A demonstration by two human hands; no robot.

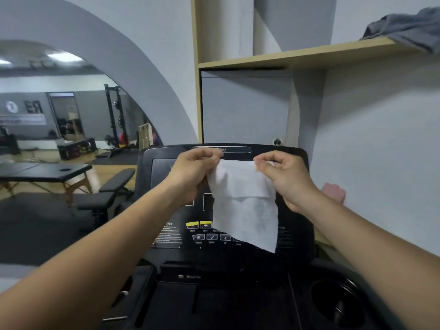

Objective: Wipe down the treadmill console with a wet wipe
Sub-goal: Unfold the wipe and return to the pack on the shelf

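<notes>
A white wet wipe [245, 203] hangs unfolded in the air in front of the black treadmill console [164, 186]. My left hand [192, 175] pinches its upper left corner and my right hand [283, 177] pinches its upper right corner. The wipe's lower edge dangles over the console's button rows [204, 236] and hides the middle of the panel. Yellow and grey buttons show to the left of the wipe.
A cup holder [338, 303] sits in the console tray at lower right. A wooden shelf [309, 55] with a grey cloth [409, 27] hangs above on the wall. A pink object [334, 191] lies right of the console. A weight bench [107, 194] and massage table [47, 172] stand left.
</notes>
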